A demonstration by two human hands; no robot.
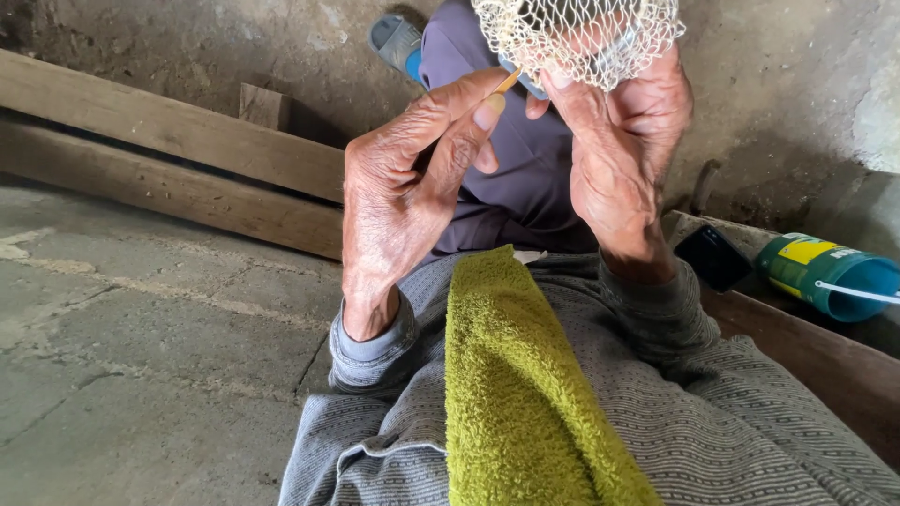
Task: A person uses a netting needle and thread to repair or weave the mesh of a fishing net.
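Grey concrete floor (141, 356) was spread across the left of the view, with two weathered wooden beams (169, 159) laid along the foot of a rough wall. A grey striped garment (656, 412) was worn by the person, and an olive-green towel (516, 394) was draped down its front. At the right, a green and yellow can with a blue lid (830, 274) was lying on its side beside a dark flat phone (712, 256) on a wooden ledge (825, 365). A blue sandal (394, 42) was seen at the top, beyond purple trousers (525, 178).

Cream-coloured netting (577, 37) was held up at the top edge of the view, gathered and clenched in the right hand (619, 159), whose fingers were curled into the mesh, wrist bent and palm turned inward. The left hand (403, 197) was raised beside it, forearm upright, with a thin orange-tipped needle (507, 81) pinched between thumb and forefinger and aimed at the lower rim of the net.

For the stitch in hand to be made well, the mesh would probably need to be kept taut by the right hand, so that one opening was presented plainly, and the needle passed cleanly through it. Any thread on the needle could not be made out.
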